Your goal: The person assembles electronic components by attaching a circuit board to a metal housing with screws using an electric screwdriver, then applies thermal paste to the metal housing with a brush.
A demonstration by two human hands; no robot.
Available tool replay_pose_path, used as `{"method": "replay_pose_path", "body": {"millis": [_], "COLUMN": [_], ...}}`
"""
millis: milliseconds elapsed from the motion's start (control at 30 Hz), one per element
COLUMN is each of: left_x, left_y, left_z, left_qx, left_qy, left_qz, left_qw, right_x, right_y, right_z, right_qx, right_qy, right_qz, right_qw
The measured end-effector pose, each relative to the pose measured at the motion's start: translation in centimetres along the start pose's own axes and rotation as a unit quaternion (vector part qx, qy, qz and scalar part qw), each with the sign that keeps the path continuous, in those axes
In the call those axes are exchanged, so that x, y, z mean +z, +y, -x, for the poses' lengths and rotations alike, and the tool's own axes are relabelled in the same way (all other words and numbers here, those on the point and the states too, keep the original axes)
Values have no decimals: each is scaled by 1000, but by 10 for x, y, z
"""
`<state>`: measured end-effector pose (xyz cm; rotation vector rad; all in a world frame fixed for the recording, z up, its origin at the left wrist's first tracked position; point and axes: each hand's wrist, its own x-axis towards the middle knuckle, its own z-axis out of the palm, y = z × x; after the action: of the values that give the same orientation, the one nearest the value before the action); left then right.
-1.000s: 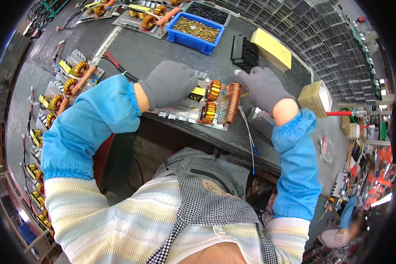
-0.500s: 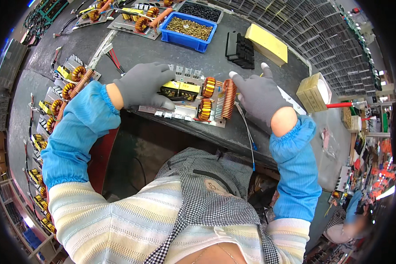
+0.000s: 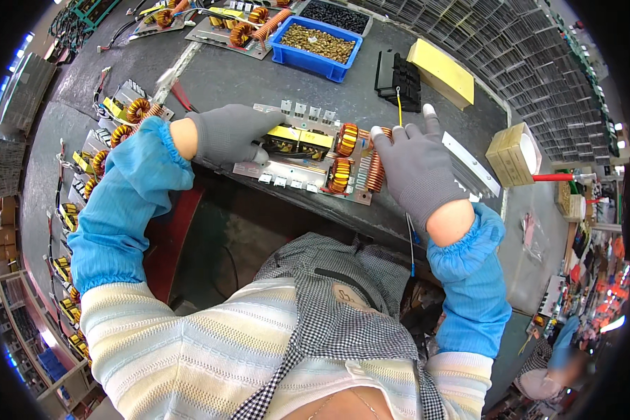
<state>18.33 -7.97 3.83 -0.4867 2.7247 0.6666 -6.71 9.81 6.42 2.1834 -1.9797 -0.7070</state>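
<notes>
A circuit board (image 3: 287, 180) lies near the table's front edge, carrying yellow transformers (image 3: 301, 140), ring-shaped copper coils (image 3: 340, 175) and a long copper coil (image 3: 376, 171) at its right end. My gloved left hand (image 3: 234, 134) grips its left end, fingers on the far side and thumb toward the near side. Over the right end is my gloved right hand (image 3: 416, 164), its fingers stretched out and its index fingertip against the long coil. A yellow wire (image 3: 400, 108) with a terminal stands up beside those fingertips. The right thumb is hidden.
Beyond the board stand a blue bin of brass-coloured parts (image 3: 315, 45), black plastic pieces (image 3: 399, 80) and a yellow block (image 3: 441, 73). A metal strip (image 3: 472, 164) and a cardboard box (image 3: 512, 155) lie right. More coil-bearing boards (image 3: 122, 133) line the left.
My right hand has shifted over the long coil, covering more of it. The yellow wire now stands up past its fingertips. My left hand keeps its grip; the whole view has shifted slightly.
</notes>
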Motion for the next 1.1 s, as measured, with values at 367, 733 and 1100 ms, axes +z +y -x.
{"method": "replay_pose_path", "body": {"millis": [367,733,1100], "left_x": [14,37,3], "left_y": [5,-10,17], "left_z": [-14,-20,-12], "left_qx": [-18,75,155], "left_qy": [58,280,194], "left_qz": [-186,-325,-70], "left_qw": [981,900,966], "right_x": [2,22,31], "right_y": [-7,-10,-9], "right_z": [1,6,9], "right_qx": [18,20,20], "right_qy": [-6,64,95], "right_qz": [35,45,22], "right_qw": [999,997,995]}}
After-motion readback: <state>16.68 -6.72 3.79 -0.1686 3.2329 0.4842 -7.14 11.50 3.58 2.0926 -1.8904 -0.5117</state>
